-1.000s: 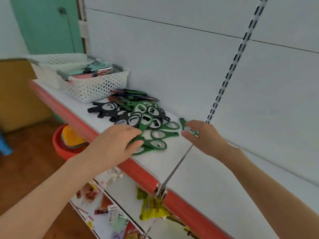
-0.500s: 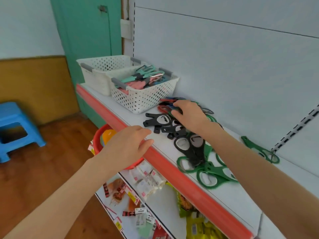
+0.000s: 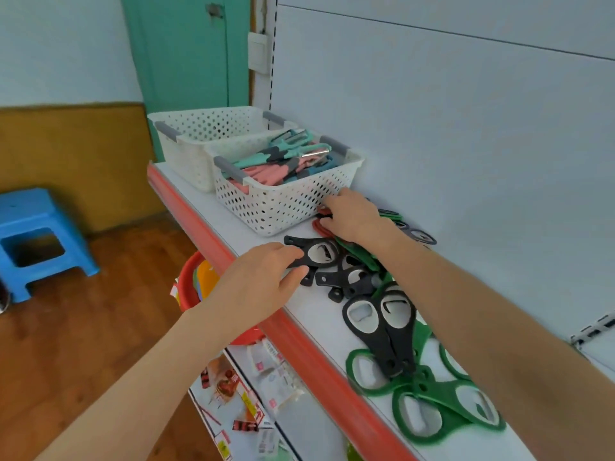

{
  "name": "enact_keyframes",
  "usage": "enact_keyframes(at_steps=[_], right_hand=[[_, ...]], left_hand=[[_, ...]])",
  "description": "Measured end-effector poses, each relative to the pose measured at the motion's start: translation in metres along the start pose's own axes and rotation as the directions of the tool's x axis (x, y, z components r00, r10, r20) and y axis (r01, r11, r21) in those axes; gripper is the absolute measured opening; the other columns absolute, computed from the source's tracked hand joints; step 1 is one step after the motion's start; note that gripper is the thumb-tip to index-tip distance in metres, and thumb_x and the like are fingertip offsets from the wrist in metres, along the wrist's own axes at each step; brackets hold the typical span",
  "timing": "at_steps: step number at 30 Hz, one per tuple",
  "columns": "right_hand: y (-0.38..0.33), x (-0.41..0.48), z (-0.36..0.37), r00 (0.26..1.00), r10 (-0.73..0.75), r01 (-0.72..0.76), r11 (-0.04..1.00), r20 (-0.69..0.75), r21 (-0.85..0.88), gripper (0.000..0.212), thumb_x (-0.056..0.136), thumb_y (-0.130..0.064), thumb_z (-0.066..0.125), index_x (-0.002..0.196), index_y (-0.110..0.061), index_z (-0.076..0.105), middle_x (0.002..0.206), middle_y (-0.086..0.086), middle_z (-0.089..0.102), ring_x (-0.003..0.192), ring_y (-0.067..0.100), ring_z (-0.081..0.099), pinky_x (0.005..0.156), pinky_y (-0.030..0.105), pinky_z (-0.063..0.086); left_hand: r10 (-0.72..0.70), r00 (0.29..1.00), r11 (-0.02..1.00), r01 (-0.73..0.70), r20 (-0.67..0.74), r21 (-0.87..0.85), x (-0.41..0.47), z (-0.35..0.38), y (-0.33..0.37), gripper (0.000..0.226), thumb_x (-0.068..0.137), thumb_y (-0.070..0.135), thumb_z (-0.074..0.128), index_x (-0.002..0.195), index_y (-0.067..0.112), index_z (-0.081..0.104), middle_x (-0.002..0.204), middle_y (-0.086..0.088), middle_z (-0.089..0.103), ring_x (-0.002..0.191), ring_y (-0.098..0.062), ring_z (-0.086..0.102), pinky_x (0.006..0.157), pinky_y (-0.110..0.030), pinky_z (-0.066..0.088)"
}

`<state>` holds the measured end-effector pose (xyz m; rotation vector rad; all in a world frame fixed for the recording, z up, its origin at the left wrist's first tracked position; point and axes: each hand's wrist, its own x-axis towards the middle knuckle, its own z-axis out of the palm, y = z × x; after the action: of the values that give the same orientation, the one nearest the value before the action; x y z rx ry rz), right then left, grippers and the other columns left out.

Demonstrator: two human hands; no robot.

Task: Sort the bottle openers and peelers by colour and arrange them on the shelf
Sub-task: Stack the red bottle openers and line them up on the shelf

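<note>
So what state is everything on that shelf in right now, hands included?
left hand, pinching the black bottle opener by its handle
right hand, on the red openers; hold hidden
near basket, upright, filled with peelers
far basket, upright, contents unseen
green openers, lying flat, partly under black ones

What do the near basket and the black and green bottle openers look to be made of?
Near basket: white moulded plastic, matt, with perforated walls and grey handles. Black bottle openers and green bottle openers: matt plastic bodies by their flat, even colour; the pale inserts in their openings look like metal, though blur leaves that open.
</note>
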<state>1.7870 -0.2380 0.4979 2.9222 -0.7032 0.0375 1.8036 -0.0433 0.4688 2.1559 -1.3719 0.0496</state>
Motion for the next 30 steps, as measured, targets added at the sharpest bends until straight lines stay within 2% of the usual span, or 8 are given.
enact_keyframes(at_steps=[5, 10, 16, 18, 20, 22, 25, 30], right_hand=[[-0.008, -0.002, -0.002, 0.995, 0.027, -0.042, 0.987, -0.093, -0.158, 0.027, 0.094, -0.008, 0.042, 0.119, -0.008, 0.053, 0.120, 0.015, 0.049, 0.108, 0.034, 0.054, 0.085, 0.042, 0.046], [-0.003, -0.010, 0.000, 0.984, 0.038, -0.064, 0.987, -0.172, -0.149, 0.023, 0.094, -0.010, 0.042, 0.115, -0.009, 0.052, 0.116, 0.013, 0.052, 0.100, 0.032, 0.058, 0.077, 0.037, 0.045], [0.014, -0.031, -0.006, 0.922, 0.272, -0.255, 0.962, -0.276, 0.098, 0.024, 0.096, -0.008, 0.038, 0.113, -0.005, 0.053, 0.107, 0.016, 0.056, 0.093, 0.036, 0.059, 0.071, 0.034, 0.044], [0.016, -0.045, -0.008, 0.864, 0.319, -0.214, 0.933, -0.390, 0.290, 0.025, 0.095, -0.007, 0.040, 0.108, 0.001, 0.059, 0.093, 0.020, 0.060, 0.082, 0.039, 0.059, 0.071, 0.041, 0.048], [0.007, -0.062, -0.010, 0.753, 0.308, -0.077, 0.919, -0.582, 0.387, 0.024, 0.092, -0.007, 0.044, 0.099, 0.005, 0.063, 0.079, 0.020, 0.062, 0.068, 0.035, 0.059, 0.063, 0.044, 0.050], [-0.011, -0.080, -0.010, 0.671, 0.264, 0.002, 0.934, -0.693, 0.357, 0.024, 0.089, -0.009, 0.047, 0.097, 0.005, 0.065, 0.081, 0.018, 0.066, 0.073, 0.026, 0.060, 0.069, 0.030, 0.051], [-0.042, -0.101, 0.002, 0.698, 0.122, 0.083, 0.965, -0.706, 0.249, 0.025, 0.085, -0.008, 0.051, 0.106, 0.002, 0.063, 0.096, 0.019, 0.066, 0.087, 0.023, 0.063, 0.077, 0.026, 0.052], [-0.057, -0.116, 0.023, 0.740, 0.004, 0.147, 0.975, -0.673, 0.168, 0.022, 0.092, -0.013, 0.050, 0.100, 0.000, 0.066, 0.099, 0.019, 0.064, 0.089, 0.029, 0.063, 0.085, 0.032, 0.050]], left_hand=[[0.038, 0.999, 0.997, -0.037, 0.007, -0.070, 0.021, 0.011, -0.003, 0.033, 0.092, 0.038, 0.048, 0.114, 0.017, 0.062, 0.100, -0.001, 0.064, 0.091, -0.018, 0.058, 0.081, -0.033, 0.047], [0.128, 0.991, 0.983, -0.123, 0.032, -0.136, 0.046, 0.013, -0.014, 0.039, 0.089, 0.042, 0.043, 0.106, 0.014, 0.066, 0.095, -0.004, 0.067, 0.089, -0.018, 0.060, 0.081, -0.033, 0.046], [0.159, 0.987, 0.908, -0.141, 0.014, -0.394, 0.066, 0.009, -0.022, 0.028, 0.094, 0.022, 0.050, 0.115, 0.010, 0.062, 0.101, 0.008, 0.063, 0.094, -0.005, 0.059, 0.079, -0.004, 0.042], [0.094, 0.994, 0.848, -0.049, 0.059, -0.527, 0.070, 0.007, -0.021, 0.024, 0.094, 0.021, 0.048, 0.108, 0.010, 0.064, 0.093, 0.008, 0.065, 0.088, -0.006, 0.063, 0.079, -0.008, 0.047], [0.005, 0.984, 0.673, 0.128, 0.178, -0.728, 0.073, 0.005, -0.017, 0.026, 0.095, 0.022, 0.045, 0.108, 0.007, 0.062, 0.090, -0.001, 0.068, 0.080, -0.010, 0.068, 0.076, -0.021, 0.055], [-0.040, 0.930, 0.373, 0.353, 0.365, -0.858, 0.074, 0.003, -0.011, 0.026, 0.097, 0.025, 0.043, 0.108, 0.007, 0.059, 0.092, -0.010, 0.068, 0.079, -0.016, 0.070, 0.072, -0.024, 0.057], [0.049, 0.846, -0.026, 0.533, 0.531, -0.846, 0.074, 0.000, -0.004, 0.031, 0.098, 0.027, 0.039, 0.100, 0.001, 0.057, 0.090, -0.016, 0.063, 0.076, -0.022, 0.065, 0.063, -0.027, 0.057], [0.112, 0.819, -0.235, 0.572, 0.563, -0.786, 0.070, 0.001, -0.006, 0.031, 0.099, 0.014, 0.035, 0.122, 0.001, 0.051, 0.095, -0.015, 0.068, 0.077, -0.017, 0.071, 0.056, -0.024, 0.056]])
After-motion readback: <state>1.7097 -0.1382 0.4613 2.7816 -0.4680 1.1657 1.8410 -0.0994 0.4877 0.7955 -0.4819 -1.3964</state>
